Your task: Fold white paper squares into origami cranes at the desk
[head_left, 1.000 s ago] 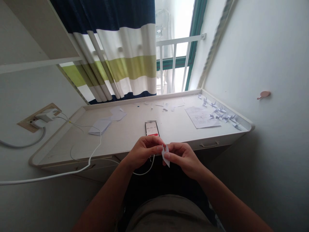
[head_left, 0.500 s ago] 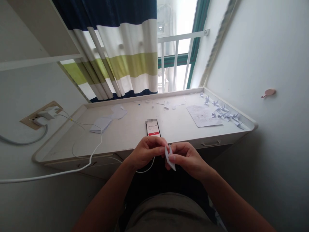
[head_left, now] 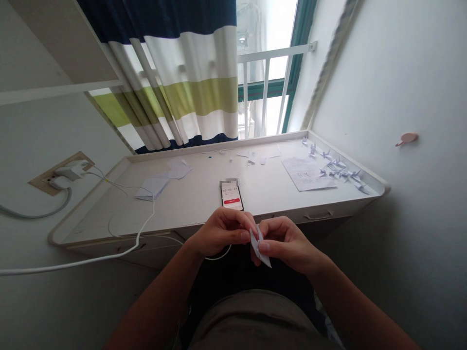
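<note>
A small folded piece of white paper [head_left: 261, 252] with pointed ends is held between my two hands, in front of the desk edge and above my lap. My left hand [head_left: 224, 231] pinches its upper left side between thumb and fingers. My right hand [head_left: 286, 243] grips it from the right, thumb flat across the near face. Some fingers behind the paper are hidden. Just beyond my left hand, a phone [head_left: 232, 194] with a lit timer screen and a red button lies on the desk.
Several folded paper cranes [head_left: 341, 170] line the desk's right side beside a printed sheet [head_left: 308, 175]. Stacked white paper [head_left: 153, 187] lies at left, with scraps [head_left: 251, 158] along the back. A white cable [head_left: 146, 226] runs from the wall socket [head_left: 62, 172] across the desk's left front.
Both hands and the folded paper have shifted slightly down and toward me. The paper's lower point now sits lower and a little further right. The desk items stay put.
</note>
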Available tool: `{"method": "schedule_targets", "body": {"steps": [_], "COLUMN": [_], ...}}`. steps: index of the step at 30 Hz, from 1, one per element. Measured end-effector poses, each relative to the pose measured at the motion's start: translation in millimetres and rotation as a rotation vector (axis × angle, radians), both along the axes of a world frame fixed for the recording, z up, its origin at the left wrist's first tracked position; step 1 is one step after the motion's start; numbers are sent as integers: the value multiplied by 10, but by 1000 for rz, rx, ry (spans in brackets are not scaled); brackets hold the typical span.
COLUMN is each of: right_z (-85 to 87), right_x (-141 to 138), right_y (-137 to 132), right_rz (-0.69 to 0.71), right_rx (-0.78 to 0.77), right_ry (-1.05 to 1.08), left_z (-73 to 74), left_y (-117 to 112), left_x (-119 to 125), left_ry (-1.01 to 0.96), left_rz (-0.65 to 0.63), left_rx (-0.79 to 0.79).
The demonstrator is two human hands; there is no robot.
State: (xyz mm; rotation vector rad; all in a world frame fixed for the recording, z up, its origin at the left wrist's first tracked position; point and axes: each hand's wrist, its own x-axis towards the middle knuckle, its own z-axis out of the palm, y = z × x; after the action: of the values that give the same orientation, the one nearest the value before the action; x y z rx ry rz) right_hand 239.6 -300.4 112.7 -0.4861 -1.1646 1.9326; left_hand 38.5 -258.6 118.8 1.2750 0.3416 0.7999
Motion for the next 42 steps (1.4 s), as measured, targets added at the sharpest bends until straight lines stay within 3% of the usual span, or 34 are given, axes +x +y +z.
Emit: {"method": "schedule_targets", "body": {"steps": [17,26,29,35,42], "right_z": [45,72,73,140,175], "right_x": [45,52,43,-9,-102], "right_y": [-24,-86,-62,-3,-26], "right_rz": [91,168,120,-144,-335], "right_rx": [-17,-75,-37,60,184], "right_ry": [12,-17,-26,-110,-162], "left_z": [2,33,83,238,378], "left_y": [79,147,120,8,-102], "left_x": [74,47,11,-99,-119], "left_ry": [39,89,91,174,254], "left_rz": [-149,-281,-179,270,466], "left_rx": [-17,99,178,501,827]}}
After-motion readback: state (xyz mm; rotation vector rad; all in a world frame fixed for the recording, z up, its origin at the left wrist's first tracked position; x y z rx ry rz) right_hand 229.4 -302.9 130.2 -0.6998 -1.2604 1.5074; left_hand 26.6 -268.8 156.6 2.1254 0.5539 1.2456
